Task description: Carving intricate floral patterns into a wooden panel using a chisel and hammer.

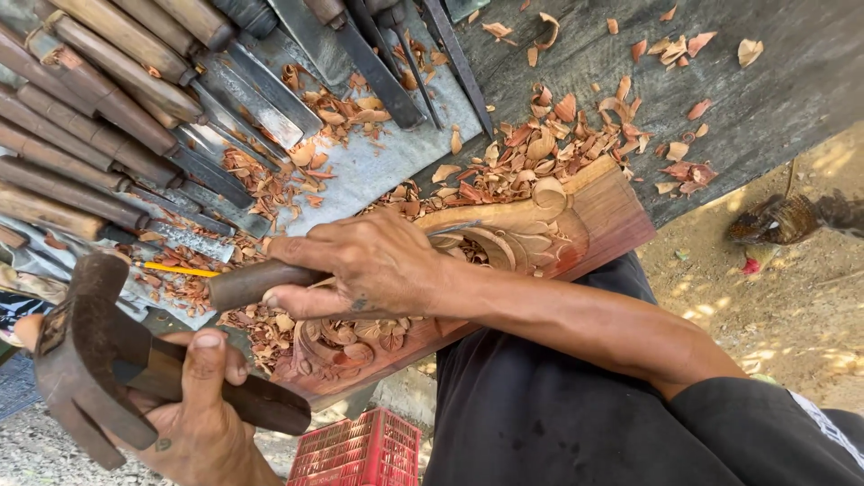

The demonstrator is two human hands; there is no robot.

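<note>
My right hand [369, 265] is shut around the dark wooden handle of a chisel [247, 283]. Its blade tip rests on a reddish wooden panel [603, 211] carved with scrolls and leaves. My forearm reaches in from the lower right across the panel. My left hand [202, 423] is at the lower left and grips the handle of a worn, dark wooden mallet [85, 360]. The mallet head is raised to the left of the chisel's butt end and does not touch it. Curled wood shavings [540, 144] lie on and around the carving.
Several wooden-handled chisels [99, 135] lie in a row on a metal sheet [378, 166] at the upper left, with a yellow pencil [180, 269] nearby. The panel rests on a dark plank bench [765, 99]. A red plastic crate [360, 450] and a chicken [778, 220] are on the ground.
</note>
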